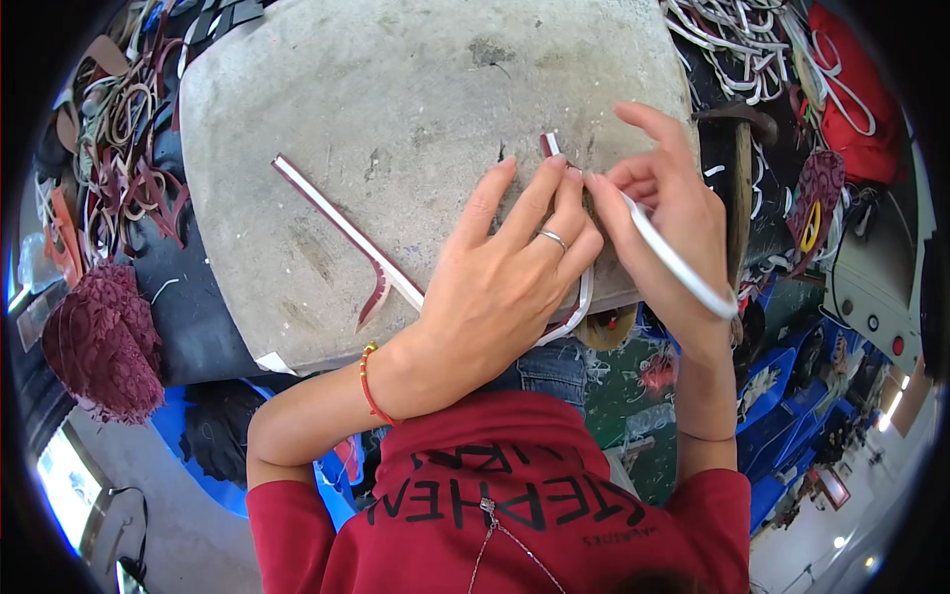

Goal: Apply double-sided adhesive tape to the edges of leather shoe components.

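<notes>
A long maroon strip with a white band [341, 223] along it lies slantwise on the grey work slab [396, 79]. It passes under my left hand [515, 262], and a narrow maroon tail [374, 297] splits off near its middle. My left hand lies flat with fingers stretched out, fingertips pressing near a maroon-and-white strip end [550, 146]. Close beside those fingertips, my right hand [668, 213] pinches a white strip [673, 259] at its thumb, index finger raised. That white strip curves over the right wrist. Part of the strip below my left hand is hidden.
Leather scraps and strips [134, 109] are heaped at the left, above a maroon textured piece [104, 332]. White strips [742, 45] tangle at the far right near red cloth [856, 99]. A hammer-like tool [737, 124] rests by the slab's right edge. Blue bins [203, 445] stand below.
</notes>
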A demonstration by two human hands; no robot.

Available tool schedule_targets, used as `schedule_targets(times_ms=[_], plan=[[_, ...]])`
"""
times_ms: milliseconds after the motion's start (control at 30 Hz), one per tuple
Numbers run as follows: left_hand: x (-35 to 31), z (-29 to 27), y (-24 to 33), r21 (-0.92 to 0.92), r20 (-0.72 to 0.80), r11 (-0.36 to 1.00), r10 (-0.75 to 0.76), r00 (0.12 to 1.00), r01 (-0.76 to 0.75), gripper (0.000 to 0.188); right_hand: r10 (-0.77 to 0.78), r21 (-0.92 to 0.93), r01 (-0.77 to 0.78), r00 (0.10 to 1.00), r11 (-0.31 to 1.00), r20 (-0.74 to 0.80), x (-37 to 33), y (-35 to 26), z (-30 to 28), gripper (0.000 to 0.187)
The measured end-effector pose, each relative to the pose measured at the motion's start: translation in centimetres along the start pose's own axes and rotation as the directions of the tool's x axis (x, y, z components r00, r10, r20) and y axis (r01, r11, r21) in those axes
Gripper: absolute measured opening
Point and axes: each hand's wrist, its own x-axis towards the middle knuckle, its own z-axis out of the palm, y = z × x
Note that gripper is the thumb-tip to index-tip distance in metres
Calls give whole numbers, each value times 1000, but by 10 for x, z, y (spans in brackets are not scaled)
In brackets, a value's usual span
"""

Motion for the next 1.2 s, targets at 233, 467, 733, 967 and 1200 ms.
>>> schedule_targets(times_ms=[233, 467, 733, 967, 1200], plan=[[13, 11, 7, 4, -83, 997, -71, 994, 72, 52, -119, -120, 114, 992, 986, -33, -1, 24, -24, 15], [18, 8, 7, 110, -57, 993, -40, 998, 46, 56, -225, -351, 147, 954, 925, -195, -4, 31, -2, 13], [6, 22, 2, -93, -224, 995, -67, 972, 47, 49, -10, -184, -135, 780, 974, -625, -17, 44, -67, 21], [-85, -43, -23, -291, -418, 952, -219, 882, 99, 36, 21, -36, -40, 907, 999, -421, -21, 7, -23, 18], [-125, -38, -31, -265, -330, 883, -462, 823, 388, 25, -94, 24, 102, 969, 994, -226, -23, -24, 2, 12]])
